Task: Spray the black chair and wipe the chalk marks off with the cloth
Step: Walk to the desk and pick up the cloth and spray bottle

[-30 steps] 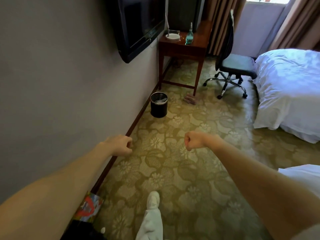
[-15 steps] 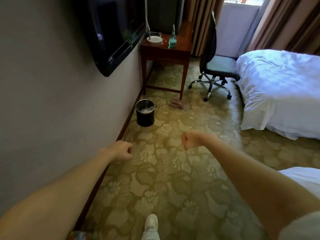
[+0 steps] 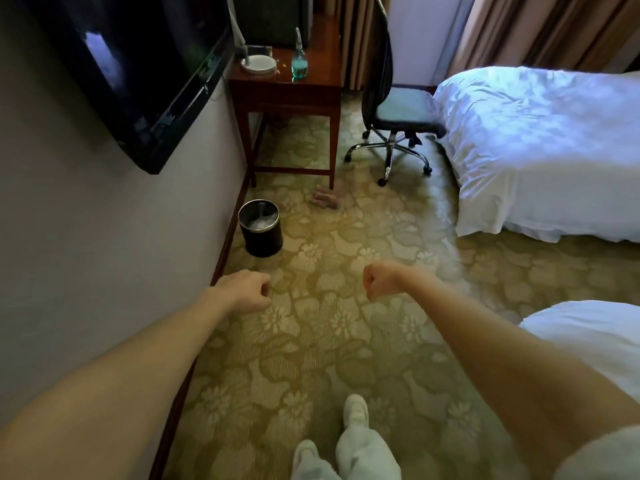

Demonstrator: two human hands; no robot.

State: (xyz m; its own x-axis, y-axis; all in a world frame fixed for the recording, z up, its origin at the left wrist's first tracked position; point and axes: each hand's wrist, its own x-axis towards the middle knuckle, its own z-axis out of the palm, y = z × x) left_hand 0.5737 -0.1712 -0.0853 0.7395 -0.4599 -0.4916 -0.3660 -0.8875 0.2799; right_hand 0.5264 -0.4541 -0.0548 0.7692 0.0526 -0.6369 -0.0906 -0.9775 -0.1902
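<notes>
Two arms reach forward over the floral carpet (image 3: pixel 311 358), well apart. The left hand (image 3: pixel 247 292) and right hand (image 3: pixel 379 280) are each curled into a fist, holding nothing. One black chair (image 3: pixel 398 109), with a padded seat on a chrome star base, stands between desk (image 3: pixel 322 76) and bed (image 3: pixel 536 133). One teal spray bottle (image 3: pixel 299 60) stands on the wooden desk. One crumpled pinkish cloth (image 3: pixel 325 199) lies by its front leg.
</notes>
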